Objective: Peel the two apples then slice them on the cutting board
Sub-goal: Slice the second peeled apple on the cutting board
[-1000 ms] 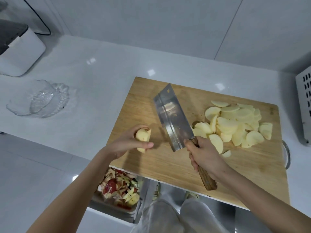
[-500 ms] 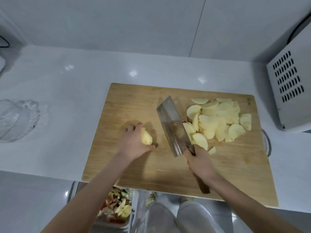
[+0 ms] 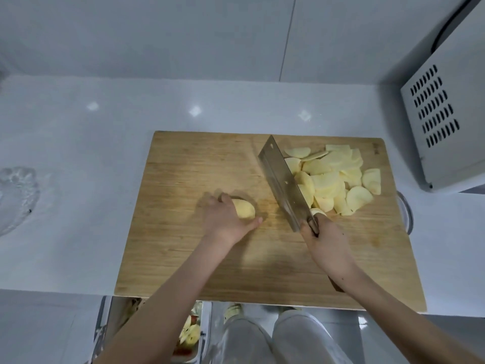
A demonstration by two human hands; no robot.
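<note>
A wooden cutting board [image 3: 183,164] lies on the white counter. My left hand [image 3: 227,219] holds a peeled apple piece [image 3: 245,208] down on the board's middle, fingers curled over it. My right hand [image 3: 324,239] grips the wooden handle of a cleaver [image 3: 284,185], whose broad steel blade slants up and away, to the right of the apple piece and apart from it. A pile of pale apple slices [image 3: 333,179] lies on the board's right part, just behind the blade.
A white appliance with vent slots [image 3: 443,127] stands at the right, close to the board's corner. A clear glass dish [image 3: 15,195] sits at the far left. Below the counter edge a bin holds apple peels [image 3: 190,334]. A metal ring [image 3: 405,211] shows at the board's right edge.
My left hand brought the apple piece from the board's near edge down onto its middle. The cleaver stayed by the slices. The camera view shifted right.
</note>
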